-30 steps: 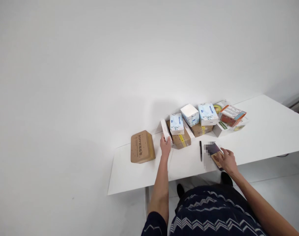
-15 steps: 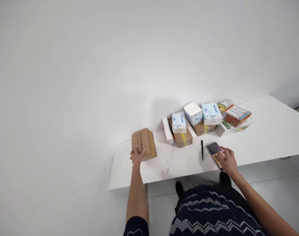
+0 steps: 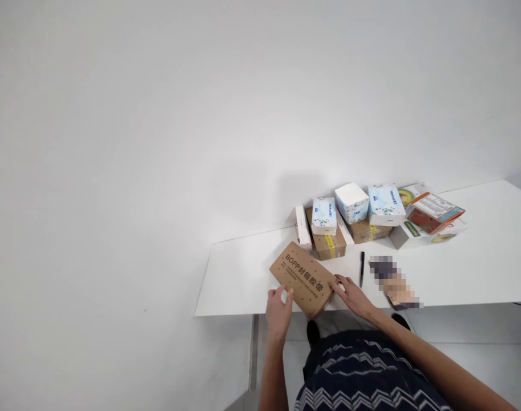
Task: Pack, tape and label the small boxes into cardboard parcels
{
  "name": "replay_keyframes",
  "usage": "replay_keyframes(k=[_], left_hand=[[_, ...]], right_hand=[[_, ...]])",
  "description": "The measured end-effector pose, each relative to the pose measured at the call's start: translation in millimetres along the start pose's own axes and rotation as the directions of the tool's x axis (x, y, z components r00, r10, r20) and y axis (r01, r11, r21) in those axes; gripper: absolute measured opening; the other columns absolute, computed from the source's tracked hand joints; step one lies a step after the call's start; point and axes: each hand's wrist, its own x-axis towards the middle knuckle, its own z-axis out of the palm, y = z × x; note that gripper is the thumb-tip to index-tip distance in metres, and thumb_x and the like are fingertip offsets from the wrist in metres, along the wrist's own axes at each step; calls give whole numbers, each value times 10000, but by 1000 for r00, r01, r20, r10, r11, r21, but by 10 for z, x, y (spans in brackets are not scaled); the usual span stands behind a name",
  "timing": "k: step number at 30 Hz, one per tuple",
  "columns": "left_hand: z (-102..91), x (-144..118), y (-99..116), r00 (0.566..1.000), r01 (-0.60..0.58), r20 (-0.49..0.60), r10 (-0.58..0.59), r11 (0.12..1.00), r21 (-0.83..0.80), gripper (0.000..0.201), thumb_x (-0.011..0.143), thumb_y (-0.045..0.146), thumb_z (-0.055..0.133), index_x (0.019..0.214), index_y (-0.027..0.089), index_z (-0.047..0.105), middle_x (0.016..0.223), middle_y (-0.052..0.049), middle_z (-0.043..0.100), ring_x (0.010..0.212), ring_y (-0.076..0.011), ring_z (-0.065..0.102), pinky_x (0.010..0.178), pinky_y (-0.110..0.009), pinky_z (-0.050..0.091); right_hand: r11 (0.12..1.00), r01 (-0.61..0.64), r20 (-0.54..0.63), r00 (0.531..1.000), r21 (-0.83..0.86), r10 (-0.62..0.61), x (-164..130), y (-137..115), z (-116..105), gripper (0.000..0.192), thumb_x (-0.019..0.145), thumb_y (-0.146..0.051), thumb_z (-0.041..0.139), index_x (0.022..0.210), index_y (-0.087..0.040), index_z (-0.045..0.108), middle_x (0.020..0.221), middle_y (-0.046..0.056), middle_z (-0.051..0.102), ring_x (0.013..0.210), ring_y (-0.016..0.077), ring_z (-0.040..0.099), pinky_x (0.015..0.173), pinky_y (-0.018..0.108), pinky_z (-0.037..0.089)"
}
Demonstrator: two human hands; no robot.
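Observation:
A brown cardboard box [image 3: 301, 279] printed with "BOPP" and Chinese characters is turned at an angle at the table's front edge, its near corner jutting past that edge. My right hand [image 3: 351, 295] grips its right end, thumb on top. At the near left side, the fingers of my left hand [image 3: 279, 311] are curled against the box's edge; their undersides are hidden. A black pen [image 3: 362, 269] lies to the right of the box. Beyond it is a phone [image 3: 395, 282], its screen blurred out.
Along the wall stand taped cardboard boxes [image 3: 328, 245] with tissue packs [image 3: 324, 216] on top. A white box [image 3: 303, 228] leans at their left. Farther right, an orange-edged food package [image 3: 435, 211] rests on avocado-printed boxes [image 3: 446, 237]. All share a white table [image 3: 238, 274].
The box has come off the table's left end, rightward and toward me, and turned. My right hand has left the phone and taken hold of the box. The view has shifted slightly.

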Motion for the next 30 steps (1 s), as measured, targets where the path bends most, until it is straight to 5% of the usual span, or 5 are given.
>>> replay_keyframes(k=[3,9,17,25,30], left_hand=[[-144,310,-71,983,-4,-183,-6,998,-56,528,824,534,483,1267,246,502,1301,-119,463,1232,-273,452,990,-401,411],[88,776,-193,994,-23,-111,-14,947,-321,648,784,479,555,1351,204,405,1381,-132,442,1290,-249,410,974,-360,436],[310,297,-267,989,131,102,-103,938,-322,548,794,634,418,949,161,647,746,-69,655,748,-221,620,714,-351,495],[502,109,-192,982,188,118,-147,785,-590,580,739,697,470,863,157,640,895,-100,686,836,-216,622,735,-326,502],[608,46,-287,921,386,364,-141,473,-792,704,739,745,436,1087,166,631,1053,-125,682,948,-235,635,773,-342,505]], right_hand=[[967,-208,15,978,146,208,2,3,1,681,830,-589,400,1340,-137,402,1146,162,563,751,187,646,702,336,529],[860,-391,175,920,327,352,-101,5,-55,830,704,-635,589,1323,-116,400,879,112,663,508,155,610,441,270,465],[772,-272,-68,924,574,376,45,202,-278,543,721,-485,626,1154,-160,580,947,96,707,769,196,666,647,299,528],[818,-286,7,945,499,326,-5,350,-315,567,787,-600,483,1128,-169,621,1045,86,688,911,217,631,724,338,527],[825,-388,145,921,411,361,-169,325,-362,659,817,-678,355,1303,-261,509,1217,73,630,969,248,633,843,438,494]])
